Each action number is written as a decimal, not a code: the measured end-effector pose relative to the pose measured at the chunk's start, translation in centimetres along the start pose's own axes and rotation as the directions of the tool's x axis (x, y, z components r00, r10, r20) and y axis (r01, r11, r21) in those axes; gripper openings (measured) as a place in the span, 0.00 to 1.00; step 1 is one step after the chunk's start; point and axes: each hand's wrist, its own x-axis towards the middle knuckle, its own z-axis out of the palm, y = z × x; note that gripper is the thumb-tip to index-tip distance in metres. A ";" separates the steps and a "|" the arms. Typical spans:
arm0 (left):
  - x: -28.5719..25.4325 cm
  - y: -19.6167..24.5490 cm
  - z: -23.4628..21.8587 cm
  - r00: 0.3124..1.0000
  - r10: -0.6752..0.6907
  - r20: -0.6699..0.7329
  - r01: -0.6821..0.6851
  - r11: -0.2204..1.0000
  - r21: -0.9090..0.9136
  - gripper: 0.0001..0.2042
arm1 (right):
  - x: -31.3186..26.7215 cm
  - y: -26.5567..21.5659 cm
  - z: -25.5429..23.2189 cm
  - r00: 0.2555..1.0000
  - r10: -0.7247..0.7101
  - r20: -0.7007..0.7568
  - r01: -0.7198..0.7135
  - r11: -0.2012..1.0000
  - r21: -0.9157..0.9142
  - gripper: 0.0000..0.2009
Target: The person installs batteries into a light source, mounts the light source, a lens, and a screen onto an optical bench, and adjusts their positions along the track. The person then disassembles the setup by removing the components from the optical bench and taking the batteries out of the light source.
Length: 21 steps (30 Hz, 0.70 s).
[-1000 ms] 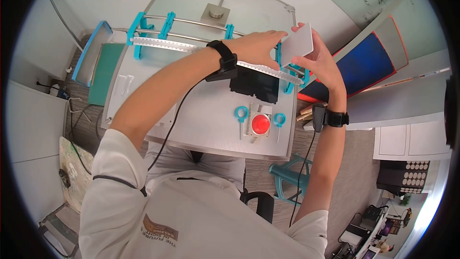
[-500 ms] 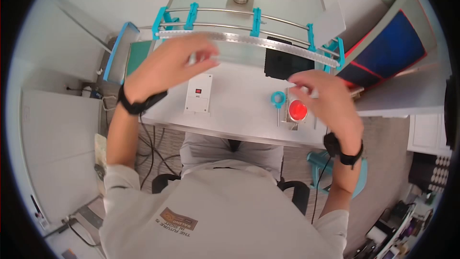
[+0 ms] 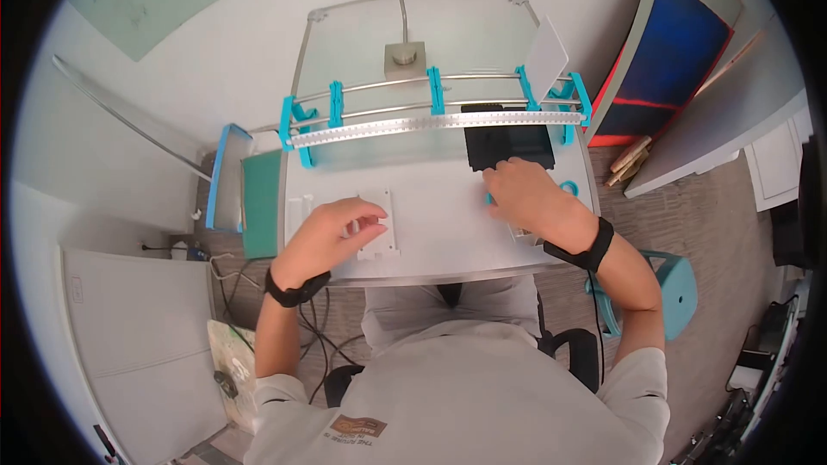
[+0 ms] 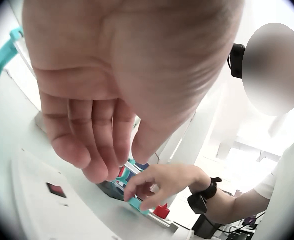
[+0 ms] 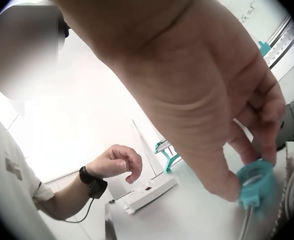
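Note:
My right hand (image 3: 530, 194) is at the right front of the table, its thumb and fingertips pinching the ring of a teal round lens holder (image 5: 257, 186) with a thin metal stem. In the head view that hand mostly covers the holder; a second teal ring (image 3: 568, 188) shows just beyond it. Over the table's left front, my left hand (image 3: 327, 237) hovers with loosely bent fingers and nothing between them. Below it lies a white box (image 3: 379, 237) with a red switch (image 4: 56, 190). A red piece (image 4: 161, 211) sits near my right hand.
A teal-framed optical bench with metal rods and a ruler (image 3: 388, 125) spans the table. A white card (image 3: 546, 60) stands upright at its right end. Beneath that end lies a black flat pad (image 3: 508, 146). A metal weight (image 3: 405, 56) with a rod stands behind.
My right hand has let go of the white card, which stays upright on the bench, and has come down to the lens holder. My left hand has moved from the bench to above the white box.

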 end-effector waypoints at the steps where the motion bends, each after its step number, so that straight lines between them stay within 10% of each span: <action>1: 0.8 0.0 0.3 1.000 0.010 0.002 -0.010 1.000 0.012 0.09 | 0.1 0.3 -0.5 0.995 -0.072 -0.071 0.081 0.987 0.138 0.16; 5: 4.7 1.5 1.3 0.994 0.101 0.032 -0.099 0.994 -0.056 0.09 | 1.8 0.2 -5.1 0.950 -0.157 -0.269 0.283 0.798 0.533 0.16; 13: 13.6 2.4 -1.1 0.993 0.021 -0.112 -0.052 0.959 -0.277 0.07 | 6.2 0.1 -9.6 0.666 -0.057 -0.744 0.551 0.710 0.439 0.18; 21: 16.9 2.0 -2.3 0.960 0.141 -0.242 -0.202 0.947 -0.249 0.09 | 8.3 1.3 -9.9 0.583 -0.032 -0.812 0.597 0.694 0.401 0.18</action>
